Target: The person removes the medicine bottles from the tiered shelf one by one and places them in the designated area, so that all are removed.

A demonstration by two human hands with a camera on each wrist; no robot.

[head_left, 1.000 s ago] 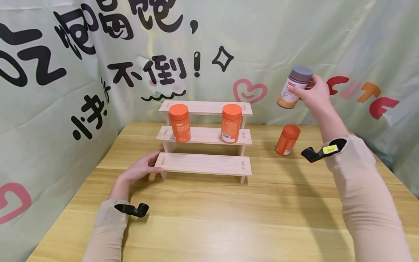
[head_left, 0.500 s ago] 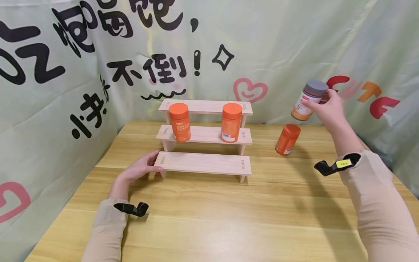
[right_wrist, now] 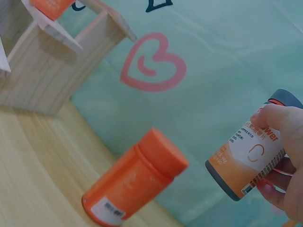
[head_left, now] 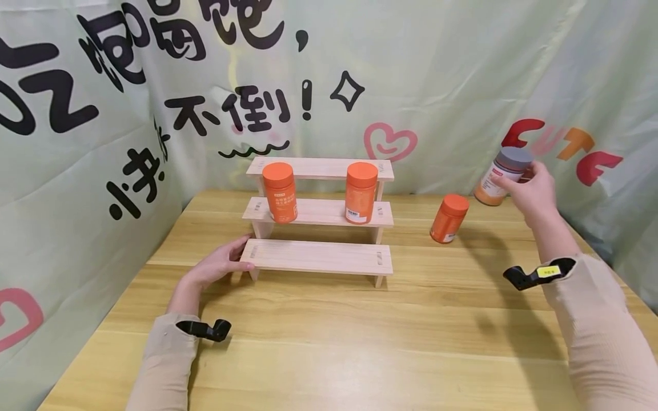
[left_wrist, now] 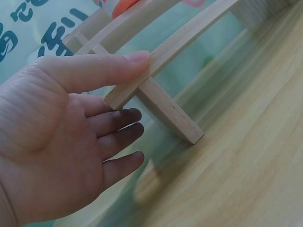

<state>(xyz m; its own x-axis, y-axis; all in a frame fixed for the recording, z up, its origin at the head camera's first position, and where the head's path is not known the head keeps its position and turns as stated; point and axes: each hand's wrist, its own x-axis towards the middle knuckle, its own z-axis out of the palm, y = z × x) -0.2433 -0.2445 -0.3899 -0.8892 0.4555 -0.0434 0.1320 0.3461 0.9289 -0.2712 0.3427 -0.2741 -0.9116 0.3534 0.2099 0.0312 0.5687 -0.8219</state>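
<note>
In the head view my right hand (head_left: 534, 194) grips a grey-capped supplement bottle (head_left: 497, 181) with a white and orange label, near the table's back right edge. Whether its base touches the table I cannot tell. The right wrist view shows thumb and fingers wrapped round this bottle (right_wrist: 251, 146), which stands apart from an orange bottle (right_wrist: 135, 177). My left hand (head_left: 221, 265) holds the left end of the bottom step of a three-tier wooden stand (head_left: 319, 256). In the left wrist view the thumb lies on the step's edge (left_wrist: 165, 59), the other fingers behind and below it.
Two orange bottles stand on the middle step, one at the left (head_left: 280, 193) and one at the right (head_left: 361, 193). The wooden table (head_left: 329, 342) reaches back to a printed cloth backdrop (head_left: 442, 85).
My right hand has moved right and down with the grey-capped bottle, from high above the table to close to its surface. The left hand stays on the stand.
</note>
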